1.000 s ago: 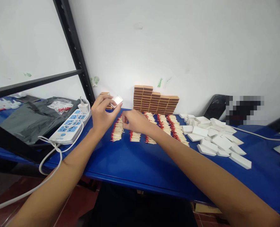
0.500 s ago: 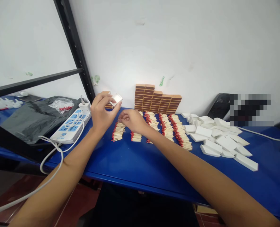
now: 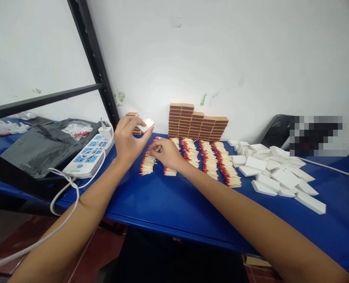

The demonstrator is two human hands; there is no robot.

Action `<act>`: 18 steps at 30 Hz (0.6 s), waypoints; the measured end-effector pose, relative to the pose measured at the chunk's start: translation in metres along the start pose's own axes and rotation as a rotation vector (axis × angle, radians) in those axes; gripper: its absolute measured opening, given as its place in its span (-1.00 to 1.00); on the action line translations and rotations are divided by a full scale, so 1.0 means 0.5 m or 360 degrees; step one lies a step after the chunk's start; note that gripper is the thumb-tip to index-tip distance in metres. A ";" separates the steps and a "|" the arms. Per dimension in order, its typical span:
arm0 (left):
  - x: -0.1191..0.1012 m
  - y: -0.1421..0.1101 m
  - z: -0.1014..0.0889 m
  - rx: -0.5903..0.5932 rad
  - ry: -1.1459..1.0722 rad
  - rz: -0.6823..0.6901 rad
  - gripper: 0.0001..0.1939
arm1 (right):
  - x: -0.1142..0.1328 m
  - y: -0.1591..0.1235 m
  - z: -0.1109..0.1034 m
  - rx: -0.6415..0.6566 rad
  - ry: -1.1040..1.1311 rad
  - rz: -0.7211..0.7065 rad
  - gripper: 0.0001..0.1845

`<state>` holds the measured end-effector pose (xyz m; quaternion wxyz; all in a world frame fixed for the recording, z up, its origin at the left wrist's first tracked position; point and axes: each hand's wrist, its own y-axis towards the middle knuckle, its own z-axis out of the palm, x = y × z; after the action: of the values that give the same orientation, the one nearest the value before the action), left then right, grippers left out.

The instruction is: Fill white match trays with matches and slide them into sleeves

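Note:
My left hand point(image 3: 130, 137) pinches a small white matchbox tray point(image 3: 146, 124) between thumb and fingers, tilted above the table. Just right of it and lower, my right hand point(image 3: 167, 151) has its thumb and fingertips closed at the leftmost row of matchsticks point(image 3: 147, 165); how many it grips is too small to tell. More red-tipped rows lie to the right: one of matchsticks point(image 3: 170, 172) is partly covered by my right hand, and the far right matchsticks point(image 3: 229, 169) show in full. Behind my left hand stand brown matchboxes point(image 3: 132, 114), mostly hidden.
Stacked matchboxes point(image 3: 198, 124) form a stepped wall against the white wall. White trays point(image 3: 276, 173) lie heaped at the right, near a dark phone-like object point(image 3: 273, 131). At left are a power strip point(image 3: 87, 157) with white cable, a grey plastic bag point(image 3: 44, 145) and a black rack post point(image 3: 94, 59).
My right hand's fingertips have moved left and down onto the leftmost matchstick row. My left hand keeps hold of the tray, nearly still. The view has shifted slightly.

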<state>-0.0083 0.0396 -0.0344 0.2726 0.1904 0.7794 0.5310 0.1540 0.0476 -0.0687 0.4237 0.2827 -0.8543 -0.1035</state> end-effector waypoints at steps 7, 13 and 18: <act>-0.014 0.002 -0.003 0.0015 0.0024 -0.0003 -0.84 | 0.032 -0.003 -0.058 -0.0031 0.0175 0.0079 -0.89; -0.076 -0.020 0.003 0.0113 -0.0258 0.0047 -0.75 | 0.072 -0.064 -0.164 0.0128 0.0872 0.0365 -0.67; -0.122 -0.048 0.014 0.0365 -0.0486 0.0205 -0.77 | 0.059 -0.140 -0.195 0.0245 0.0716 0.0494 -0.61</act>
<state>0.0434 0.0002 -0.0452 0.3297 0.3479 0.7706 0.4200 0.2438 -0.0202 -0.0179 0.5908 0.1957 -0.7771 0.0931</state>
